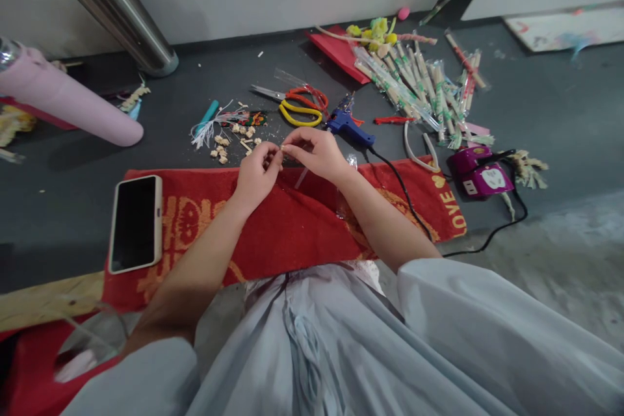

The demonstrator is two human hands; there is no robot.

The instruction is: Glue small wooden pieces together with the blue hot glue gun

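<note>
Fingertips of my left hand (260,172) and my right hand (314,153) meet over the back edge of a red towel (292,227). Both are pinched closed on a tiny pale piece (281,148), too small to name. Just behind my left hand lie several small cream-coloured bits (223,149) and a bundle of white threads (207,130) with a teal stick (208,114). Beyond my right hand rest a blue hot glue gun (348,127) and scissors (299,107) with red and yellow handles, blades pointing left.
A phone (136,224) lies on the towel's left end. Pink (73,97) and steel (117,19) bottles stand at the back left. Several wrapped sticks (414,84) are heaped at the back right. A purple power socket (480,175) has black cords running by my right arm.
</note>
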